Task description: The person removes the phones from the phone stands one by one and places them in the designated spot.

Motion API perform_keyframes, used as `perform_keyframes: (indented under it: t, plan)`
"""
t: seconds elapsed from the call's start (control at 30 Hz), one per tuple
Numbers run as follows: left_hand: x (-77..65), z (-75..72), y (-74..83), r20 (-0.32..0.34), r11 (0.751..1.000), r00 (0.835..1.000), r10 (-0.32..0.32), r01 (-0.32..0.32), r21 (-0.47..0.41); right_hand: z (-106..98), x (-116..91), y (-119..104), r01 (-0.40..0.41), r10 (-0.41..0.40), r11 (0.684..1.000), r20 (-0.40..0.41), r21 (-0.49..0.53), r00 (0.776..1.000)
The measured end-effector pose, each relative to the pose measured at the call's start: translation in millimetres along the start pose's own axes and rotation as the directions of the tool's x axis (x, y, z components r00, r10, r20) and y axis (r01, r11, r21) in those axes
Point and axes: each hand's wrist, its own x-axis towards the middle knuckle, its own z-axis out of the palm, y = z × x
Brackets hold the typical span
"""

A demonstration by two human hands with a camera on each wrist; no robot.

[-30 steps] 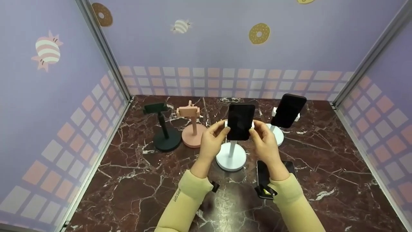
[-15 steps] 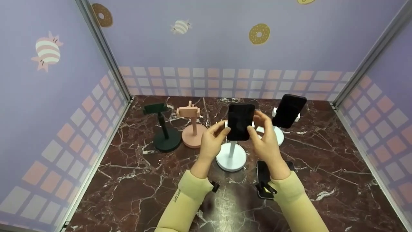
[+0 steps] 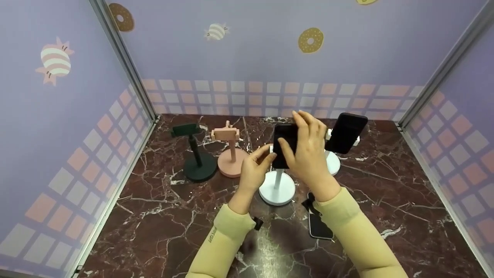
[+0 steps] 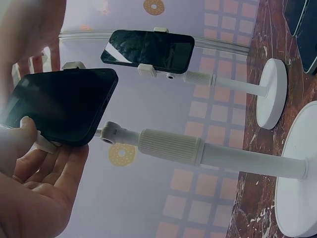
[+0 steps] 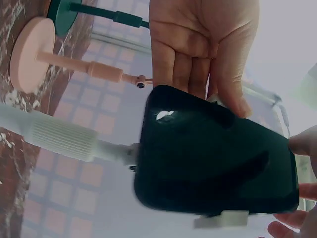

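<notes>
A black smartphone (image 3: 281, 156) stands upright in the clamp of a white phone stand (image 3: 277, 189), at the middle of the head view. My left hand (image 3: 253, 172) pinches the phone's left side beside the white clamp jaw, thumb in front and fingers behind, as the left wrist view shows. My right hand (image 3: 308, 154) is at the phone's upper right part, its thumb over the screen side and its fingers round the top end. In the right wrist view the phone (image 5: 213, 153) lies across the picture, with right-hand fingertips (image 5: 302, 143) at its top end.
A second white stand (image 3: 332, 164) holds another black phone (image 3: 346, 133) at the right. To the left stand a pink phone stand (image 3: 232, 162) and a dark green one (image 3: 200, 168). Another phone (image 3: 320, 227) lies on the marbled table under my right wrist. Patterned panels (image 3: 247, 50) enclose the table.
My right hand has let go of the clamp's right side and moved up and left to the phone's upper part. The left hand and the stand have stayed in place.
</notes>
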Motion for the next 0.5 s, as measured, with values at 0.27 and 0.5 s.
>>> perform_keyframes:
  t: [0.27, 0.5]
  plan:
    - [-0.8, 0.3, 2.2, -0.001, 1.000, 1.000, -0.008, 0.008, 0.005, 1, 10, -13, -0.015, 0.032, 0.992, 0.131, -0.125, 0.991]
    - [-0.4, 0.2, 2.4, -0.022, 0.999, 1.000, -0.011, 0.012, 0.047, 5, 15, -19, -0.016, 0.056, 0.982, 0.206, -0.189, 0.977]
